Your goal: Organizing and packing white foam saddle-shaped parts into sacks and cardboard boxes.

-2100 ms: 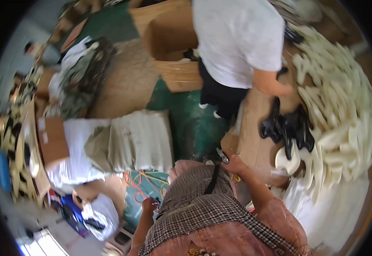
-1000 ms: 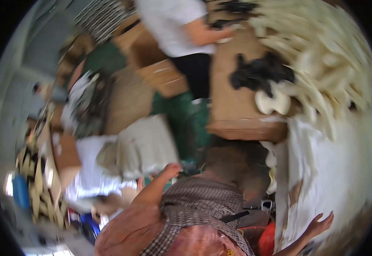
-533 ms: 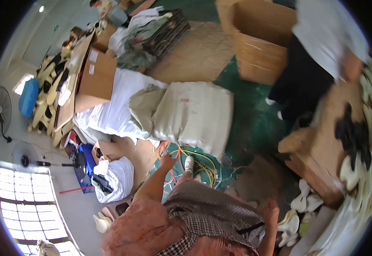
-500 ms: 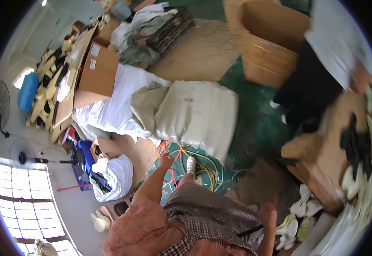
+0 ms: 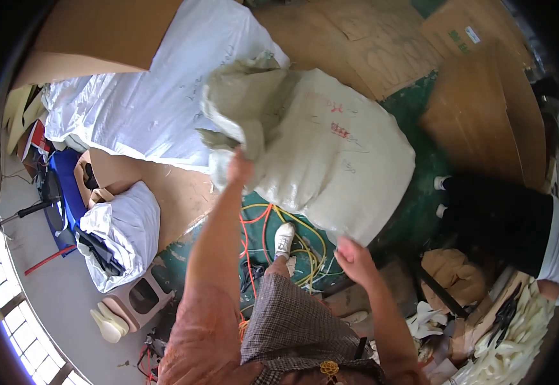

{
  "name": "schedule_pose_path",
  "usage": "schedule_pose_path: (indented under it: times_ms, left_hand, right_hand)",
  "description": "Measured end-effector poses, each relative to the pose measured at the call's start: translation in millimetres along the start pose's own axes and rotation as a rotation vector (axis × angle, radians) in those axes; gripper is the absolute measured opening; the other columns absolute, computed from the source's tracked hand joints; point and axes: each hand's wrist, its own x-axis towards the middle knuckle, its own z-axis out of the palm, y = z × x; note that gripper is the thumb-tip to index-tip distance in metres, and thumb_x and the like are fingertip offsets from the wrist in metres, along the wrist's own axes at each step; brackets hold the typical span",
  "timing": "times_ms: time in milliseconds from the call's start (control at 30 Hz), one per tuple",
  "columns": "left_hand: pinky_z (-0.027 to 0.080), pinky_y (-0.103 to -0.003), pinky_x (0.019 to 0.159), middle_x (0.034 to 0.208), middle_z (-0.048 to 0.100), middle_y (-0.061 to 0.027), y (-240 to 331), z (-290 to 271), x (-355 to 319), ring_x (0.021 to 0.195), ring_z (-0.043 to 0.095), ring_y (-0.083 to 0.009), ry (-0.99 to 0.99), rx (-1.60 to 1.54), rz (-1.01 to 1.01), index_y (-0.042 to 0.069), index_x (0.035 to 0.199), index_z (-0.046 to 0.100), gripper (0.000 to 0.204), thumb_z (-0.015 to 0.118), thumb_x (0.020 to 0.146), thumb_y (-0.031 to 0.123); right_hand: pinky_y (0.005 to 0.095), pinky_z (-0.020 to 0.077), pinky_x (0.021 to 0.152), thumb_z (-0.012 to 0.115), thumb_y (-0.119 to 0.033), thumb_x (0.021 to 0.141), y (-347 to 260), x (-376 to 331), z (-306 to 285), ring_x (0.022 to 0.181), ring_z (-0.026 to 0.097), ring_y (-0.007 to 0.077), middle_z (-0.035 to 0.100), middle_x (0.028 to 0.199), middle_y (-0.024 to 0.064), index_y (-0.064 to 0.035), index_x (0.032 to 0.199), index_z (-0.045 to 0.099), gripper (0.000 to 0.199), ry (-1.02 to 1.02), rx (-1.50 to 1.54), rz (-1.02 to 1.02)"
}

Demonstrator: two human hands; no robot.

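Between and beyond my two hands lies the bulging beige sack [image 5: 350,160], its loose mouth at my left hand [image 5: 241,169] and its near bottom corner at my right hand [image 5: 355,258]. My right hand is curled tight on that corner; the left is blurred against the slack cloth, so I can't tell whether it is clamped or only pressing. To hold this well, I judge, each hand wants a full fistful rather than a pinch, with the mouth bunched up, since that floppy end could slip. An even pull from both sides should stop it twisting. Just below my hands, yellow hose [image 5: 323,249] loops beside my white shoe [image 5: 284,239], so my footing needs care. Past my left hand, a white sack [image 5: 154,112] lies just beside the beige one.
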Motion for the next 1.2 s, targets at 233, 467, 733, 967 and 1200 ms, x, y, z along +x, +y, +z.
schedule_pose_path:
  times_ms: [233, 467, 733, 967, 1200]
  left_hand:
    - [0.046, -0.046, 0.064, 0.079, 0.058, -0.0219, 74, 15, -170, 0.074, 0.056, -0.0414, 0.002, -0.718, 0.449, 0.003, 0.09, 0.058, 0.024, 0.05, 0.067, 0.003]
    - [0.045, -0.026, 0.066, 0.098, 0.055, -0.0056, -21, -23, -198, 0.069, 0.056, -0.0155, -0.342, -1.306, 0.088, 0.009, 0.122, 0.047, 0.049, 0.057, 0.076, 0.021]
    - [0.026, -0.061, 0.089, 0.136, 0.039, -0.008, -14, 12, -154, 0.12, 0.037, -0.0299, -0.397, -1.471, -0.869, 0.021, 0.135, 0.035, 0.081, 0.059, 0.067, 0.058]
    - [0.031, -0.058, 0.096, 0.132, 0.044, -0.0126, 87, 66, -279, 0.12, 0.041, -0.0333, -0.393, -1.893, -0.733, 0.012, 0.128, 0.044, 0.055, 0.043, 0.081, 0.04]
    - [0.041, -0.051, 0.096, 0.12, 0.054, -0.0169, 317, -42, -373, 0.109, 0.053, -0.0344, -0.691, -1.883, -0.044, 0.001, 0.121, 0.048, 0.044, 0.033, 0.084, 0.019]
  right_hand:
    - [0.0361, 0.0221, 0.108, 0.065, -0.052, 0.072, -104, 185, 76, 0.133, 0.023, 0.031, 0.023, 0.143, 0.0212, 0.0012, 0.14, 0.014, 0.1, 0.04, -0.136, 0.103]
    - [0.0381, 0.0457, 0.072, 0.048, -0.002, 0.068, -117, 146, 17, 0.084, 0.059, 0.0275, 0.061, 0.083, 0.0184, 0.0013, 0.087, 0.058, 0.022, 0.102, 0.142, 0.301]
    - [0.0317, 0.0438, 0.067, 0.042, 0.004, 0.066, -113, -61, -89, 0.075, 0.054, 0.0184, 0.059, 0.075, 0.0129, 0.0027, 0.091, 0.058, 0.03, 0.204, 0.44, -0.012]
    - [0.0279, 0.0461, 0.072, 0.04, 0.009, 0.068, -18, -275, -203, 0.078, 0.056, 0.0153, 0.062, 0.082, 0.0068, 0.0029, 0.092, 0.061, 0.032, 0.557, 0.589, 0.017]
    - [0.0319, 0.0511, 0.071, 0.039, 0.009, 0.074, 151, -424, -230, 0.08, 0.062, 0.0204, 0.064, 0.091, 0.0093, 0.0029, 0.098, 0.061, 0.034, 1.051, 1.182, 0.094]
